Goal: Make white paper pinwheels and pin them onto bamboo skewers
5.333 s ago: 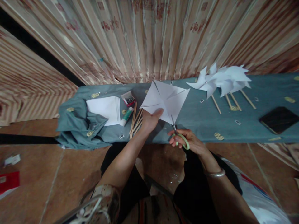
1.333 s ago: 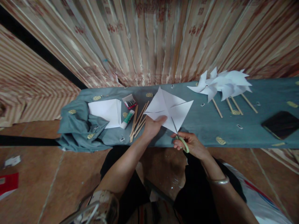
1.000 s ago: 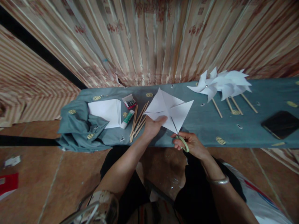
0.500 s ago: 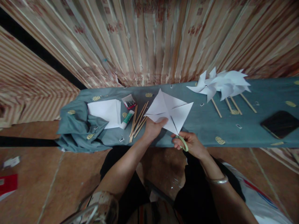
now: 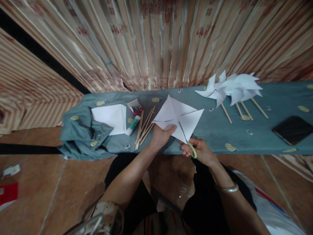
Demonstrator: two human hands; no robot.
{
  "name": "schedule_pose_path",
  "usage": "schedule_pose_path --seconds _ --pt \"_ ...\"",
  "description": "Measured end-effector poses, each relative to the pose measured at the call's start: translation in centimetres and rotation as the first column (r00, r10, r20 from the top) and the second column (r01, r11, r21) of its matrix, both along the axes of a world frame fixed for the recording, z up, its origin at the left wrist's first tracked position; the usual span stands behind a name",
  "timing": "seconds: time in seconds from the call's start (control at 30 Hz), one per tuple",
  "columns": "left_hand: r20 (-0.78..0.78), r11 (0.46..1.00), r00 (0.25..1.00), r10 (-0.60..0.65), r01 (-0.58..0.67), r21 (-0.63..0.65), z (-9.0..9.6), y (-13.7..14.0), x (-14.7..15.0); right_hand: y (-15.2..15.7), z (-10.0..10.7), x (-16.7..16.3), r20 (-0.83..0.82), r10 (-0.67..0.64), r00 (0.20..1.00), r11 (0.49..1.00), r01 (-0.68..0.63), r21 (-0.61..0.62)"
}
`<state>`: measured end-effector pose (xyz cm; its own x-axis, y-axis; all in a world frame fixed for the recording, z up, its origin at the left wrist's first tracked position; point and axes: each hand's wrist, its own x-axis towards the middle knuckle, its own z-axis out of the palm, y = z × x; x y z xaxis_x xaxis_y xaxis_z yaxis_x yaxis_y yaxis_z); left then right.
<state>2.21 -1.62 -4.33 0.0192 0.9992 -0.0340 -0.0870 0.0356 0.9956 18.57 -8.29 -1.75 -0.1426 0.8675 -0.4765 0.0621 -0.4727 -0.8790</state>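
My left hand [image 5: 163, 134] grips a white paper square [image 5: 173, 108] by its lower left part, thumb on top. The sheet has creases and slits running in from its corners toward the middle. In my right hand [image 5: 197, 149] is a pair of scissors [image 5: 192, 150] with light green handles. Their blades lie along the slit at the paper's near corner, partly hidden by the sheet. Left of the paper lie several wooden sticks [image 5: 144, 127], a green and white glue stick [image 5: 133, 125] and a small open box of metal pins [image 5: 135, 106].
A stack of white paper [image 5: 110, 118] lies at the left on the grey-green cloth [image 5: 207, 130]. Several paper pinwheels [image 5: 237, 86] on sticks rest at the back right. A dark flat object [image 5: 293, 130] sits at the right. Behind hangs a striped curtain [image 5: 158, 42].
The paper has shifted slightly right and down, together with my left hand. My right hand and the scissors stay almost in place at the same slit.
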Motion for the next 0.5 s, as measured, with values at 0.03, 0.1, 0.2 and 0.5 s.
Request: schedule_pose_path --seconds 0.03,0.1,0.2,0.5 --pt "-0.003 1.0 1.0 -0.004 0.004 -0.002 0.08 -0.01 0.01 0.01 0.04 -0.02 -0.002 -0.004 1.0 1.0 0.004 -0.001" --pt "-0.012 1.0 1.0 0.001 -0.001 -0.007 0.27 -0.05 0.01 0.01 0.09 -0.07 -0.003 -0.009 1.0 1.0 0.009 -0.003" --pt "-0.029 1.0 0.999 0.015 -0.016 -0.017 0.49 -0.12 -0.02 0.0 0.11 -0.17 0.005 -0.01 1.0 1.0 0.009 0.013" --pt "-0.041 0.999 0.999 0.011 -0.012 -0.032 0.68 -0.16 -0.01 -0.06 -0.02 -0.16 0.024 -0.026 0.999 1.0 0.026 0.001"
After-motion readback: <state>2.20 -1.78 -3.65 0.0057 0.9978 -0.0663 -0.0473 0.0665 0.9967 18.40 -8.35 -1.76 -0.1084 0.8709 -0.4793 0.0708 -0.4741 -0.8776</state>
